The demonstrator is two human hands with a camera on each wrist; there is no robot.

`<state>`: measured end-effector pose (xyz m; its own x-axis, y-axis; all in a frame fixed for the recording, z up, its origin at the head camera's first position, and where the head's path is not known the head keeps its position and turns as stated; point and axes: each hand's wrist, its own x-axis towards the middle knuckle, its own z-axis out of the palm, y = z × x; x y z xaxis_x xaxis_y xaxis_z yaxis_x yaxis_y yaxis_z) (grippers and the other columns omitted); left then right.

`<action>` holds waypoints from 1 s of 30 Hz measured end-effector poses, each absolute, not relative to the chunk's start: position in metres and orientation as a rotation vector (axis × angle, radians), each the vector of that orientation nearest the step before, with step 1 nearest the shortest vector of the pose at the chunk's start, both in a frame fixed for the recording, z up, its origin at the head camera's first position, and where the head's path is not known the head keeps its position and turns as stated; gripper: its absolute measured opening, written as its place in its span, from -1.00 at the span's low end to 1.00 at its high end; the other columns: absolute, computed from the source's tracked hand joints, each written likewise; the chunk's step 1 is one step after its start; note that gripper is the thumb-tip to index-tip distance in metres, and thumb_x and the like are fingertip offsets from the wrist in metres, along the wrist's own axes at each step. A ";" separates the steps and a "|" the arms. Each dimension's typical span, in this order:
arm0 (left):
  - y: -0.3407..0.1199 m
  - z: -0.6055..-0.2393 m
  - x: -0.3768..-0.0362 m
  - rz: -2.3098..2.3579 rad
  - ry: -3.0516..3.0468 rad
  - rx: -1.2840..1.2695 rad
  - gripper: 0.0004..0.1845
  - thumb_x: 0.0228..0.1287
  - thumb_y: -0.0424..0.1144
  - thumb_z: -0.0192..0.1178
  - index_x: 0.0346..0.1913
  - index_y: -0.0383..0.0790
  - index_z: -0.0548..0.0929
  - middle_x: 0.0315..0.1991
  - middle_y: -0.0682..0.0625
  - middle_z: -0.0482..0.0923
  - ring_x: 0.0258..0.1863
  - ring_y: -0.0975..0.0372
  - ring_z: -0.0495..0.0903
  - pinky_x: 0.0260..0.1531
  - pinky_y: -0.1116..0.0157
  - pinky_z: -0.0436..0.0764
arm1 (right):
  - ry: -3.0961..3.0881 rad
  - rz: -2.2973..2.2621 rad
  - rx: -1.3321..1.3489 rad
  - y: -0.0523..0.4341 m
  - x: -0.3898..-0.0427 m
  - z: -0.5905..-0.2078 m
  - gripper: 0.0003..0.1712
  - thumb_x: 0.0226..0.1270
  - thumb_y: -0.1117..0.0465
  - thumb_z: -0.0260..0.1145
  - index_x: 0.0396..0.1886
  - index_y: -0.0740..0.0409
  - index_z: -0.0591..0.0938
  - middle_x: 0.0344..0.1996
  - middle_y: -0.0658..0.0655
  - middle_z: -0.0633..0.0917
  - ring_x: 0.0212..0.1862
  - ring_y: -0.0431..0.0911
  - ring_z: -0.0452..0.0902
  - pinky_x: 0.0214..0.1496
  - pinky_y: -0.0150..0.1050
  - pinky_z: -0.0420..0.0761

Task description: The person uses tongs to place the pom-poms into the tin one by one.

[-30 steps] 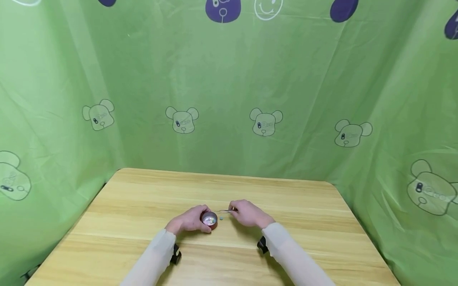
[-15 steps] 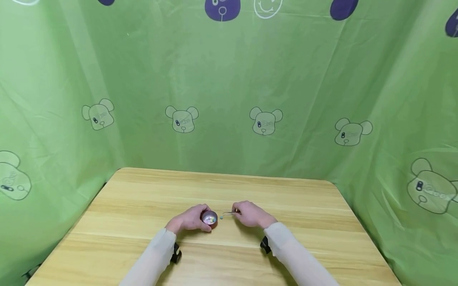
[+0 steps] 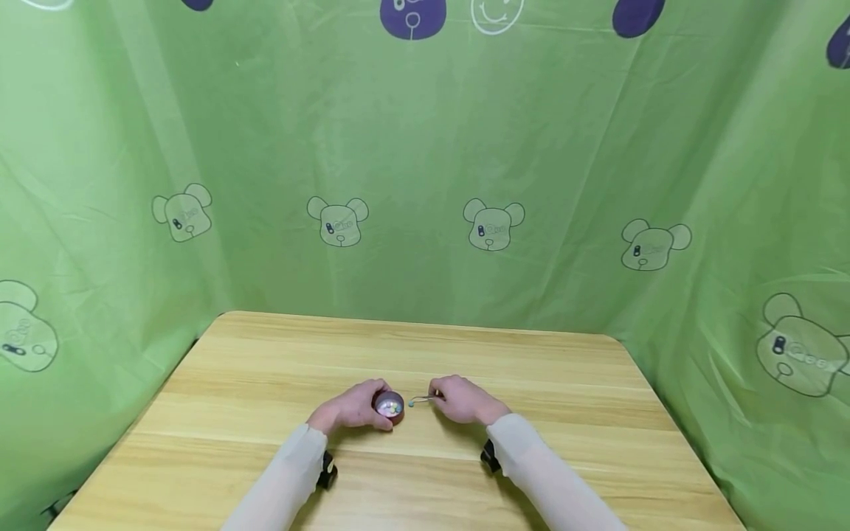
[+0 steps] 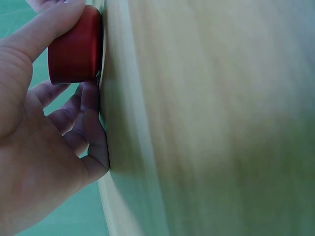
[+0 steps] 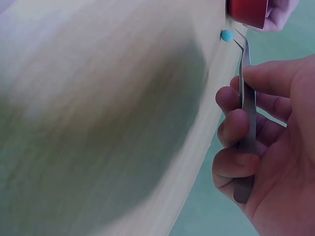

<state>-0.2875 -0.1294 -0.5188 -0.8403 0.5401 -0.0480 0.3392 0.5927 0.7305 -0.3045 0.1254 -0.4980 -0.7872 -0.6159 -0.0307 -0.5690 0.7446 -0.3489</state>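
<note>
While the left hand (image 3: pixel 352 408) grips a red tin (image 3: pixel 389 406) mid-tabletop (image 3: pixel 265 369), the right hand (image 3: pixel 462 399) pinches tweezers (image 5: pixel 244 93) on a teal bead (image 5: pixel 226 35) at the tin's 3 o'clock; slackened pressure could drop the bead.

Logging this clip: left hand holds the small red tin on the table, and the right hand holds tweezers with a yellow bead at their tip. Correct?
Not quite. The bead is teal-blue, as the right wrist view shows. The rest stands: left hand on the red tin, right hand holding tweezers.
</note>
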 end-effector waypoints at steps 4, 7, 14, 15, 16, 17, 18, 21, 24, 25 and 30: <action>-0.129 -0.519 -0.288 1.088 2.560 0.721 -0.46 -0.08 -0.16 0.49 -0.05 -0.21 0.48 -0.13 -0.01 0.52 -0.12 0.14 0.50 -0.05 0.14 0.45 | 2.798 -0.493 -0.955 0.126 -0.305 -0.500 -0.88 0.40 0.17 0.14 -0.25 0.05 0.60 -0.45 -0.13 0.54 -0.45 -0.24 0.40 -0.34 -0.28 0.45; -0.129 -0.519 -0.288 1.086 2.560 0.715 -0.47 -0.08 -0.16 0.49 -0.05 -0.20 0.48 -0.13 0.01 0.52 -0.12 0.16 0.50 -0.04 0.14 0.45 | 2.795 -0.495 -0.953 0.126 -0.306 -0.502 -0.89 0.40 0.18 0.14 -0.25 0.05 0.59 -0.45 -0.12 0.54 -0.45 -0.24 0.40 -0.34 -0.28 0.45; -0.129 -0.520 -0.288 1.081 2.563 0.704 -0.46 -0.08 -0.15 0.49 -0.05 -0.19 0.48 -0.13 0.02 0.51 -0.11 0.16 0.50 -0.04 0.13 0.45 | 2.800 -0.475 -0.950 0.127 -0.306 -0.505 -0.90 0.40 0.18 0.15 -0.25 0.05 0.59 -0.46 -0.12 0.53 -0.45 -0.23 0.39 -0.35 -0.29 0.44; -0.129 -0.520 -0.288 1.081 2.563 0.702 -0.46 -0.08 -0.15 0.49 -0.05 -0.19 0.48 -0.13 0.02 0.51 -0.11 0.16 0.50 -0.03 0.13 0.45 | 2.800 -0.479 -0.953 0.127 -0.306 -0.505 -0.90 0.39 0.19 0.15 -0.26 0.05 0.59 -0.47 -0.12 0.52 -0.46 -0.23 0.38 -0.36 -0.28 0.43; -0.129 -0.520 -0.288 1.081 2.563 0.701 -0.46 -0.08 -0.15 0.49 -0.04 -0.19 0.48 -0.13 0.02 0.51 -0.11 0.16 0.50 -0.03 0.13 0.44 | 2.800 -0.478 -0.956 0.128 -0.306 -0.505 -0.90 0.40 0.18 0.15 -0.26 0.05 0.59 -0.47 -0.12 0.52 -0.46 -0.23 0.38 -0.36 -0.29 0.43; -0.129 -0.520 -0.288 1.082 2.563 0.700 -0.46 -0.08 -0.15 0.49 -0.04 -0.20 0.48 -0.13 0.01 0.51 -0.11 0.16 0.50 -0.03 0.13 0.45 | 2.800 -0.479 -0.958 0.128 -0.306 -0.505 -0.90 0.40 0.18 0.14 -0.26 0.05 0.59 -0.48 -0.12 0.52 -0.46 -0.23 0.38 -0.36 -0.29 0.43; -0.129 -0.520 -0.288 1.084 2.562 0.700 -0.46 -0.08 -0.16 0.49 -0.04 -0.20 0.48 -0.13 0.01 0.51 -0.11 0.16 0.50 -0.03 0.13 0.45 | 2.800 -0.481 -0.965 0.128 -0.306 -0.505 -0.90 0.40 0.18 0.14 -0.26 0.05 0.59 -0.48 -0.12 0.51 -0.46 -0.23 0.38 -0.36 -0.28 0.43; -0.129 -0.520 -0.288 1.088 2.561 0.698 -0.46 -0.07 -0.16 0.49 -0.04 -0.21 0.47 -0.13 0.00 0.51 -0.11 0.16 0.50 -0.03 0.12 0.44 | 2.800 -0.479 -0.995 0.128 -0.305 -0.505 -0.89 0.41 0.19 0.14 -0.27 0.05 0.58 -0.48 -0.12 0.52 -0.45 -0.23 0.38 -0.35 -0.28 0.43; -0.129 -0.520 -0.288 1.083 2.563 0.699 -0.46 -0.07 -0.15 0.49 -0.04 -0.20 0.47 -0.12 0.01 0.51 -0.11 0.16 0.50 -0.03 0.12 0.44 | 2.798 -0.468 -1.025 0.129 -0.305 -0.505 -0.90 0.41 0.20 0.14 -0.27 0.06 0.58 -0.45 -0.12 0.54 -0.44 -0.23 0.39 -0.33 -0.27 0.44; -0.129 -0.520 -0.288 1.081 2.564 0.700 -0.46 -0.07 -0.15 0.49 -0.04 -0.20 0.48 -0.12 0.01 0.51 -0.11 0.16 0.50 -0.03 0.13 0.44 | 2.797 -0.464 -1.033 0.129 -0.305 -0.505 -0.90 0.41 0.21 0.13 -0.27 0.06 0.58 -0.45 -0.12 0.54 -0.43 -0.23 0.39 -0.32 -0.27 0.44; -0.129 -0.519 -0.288 1.076 2.567 0.709 -0.46 -0.07 -0.15 0.49 -0.04 -0.20 0.48 -0.12 0.00 0.52 -0.11 0.16 0.50 -0.03 0.13 0.44 | 2.792 -0.471 -1.054 0.129 -0.305 -0.505 -0.91 0.42 0.22 0.13 -0.27 0.05 0.57 -0.41 -0.10 0.57 -0.41 -0.24 0.40 -0.31 -0.27 0.45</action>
<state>-0.2879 -0.1289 -0.5192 -0.8443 0.5329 -0.0566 0.3333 0.6049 0.7232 -0.3055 0.1292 -0.5052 -0.7503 -0.6611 -0.0030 -0.6234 0.7091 -0.3293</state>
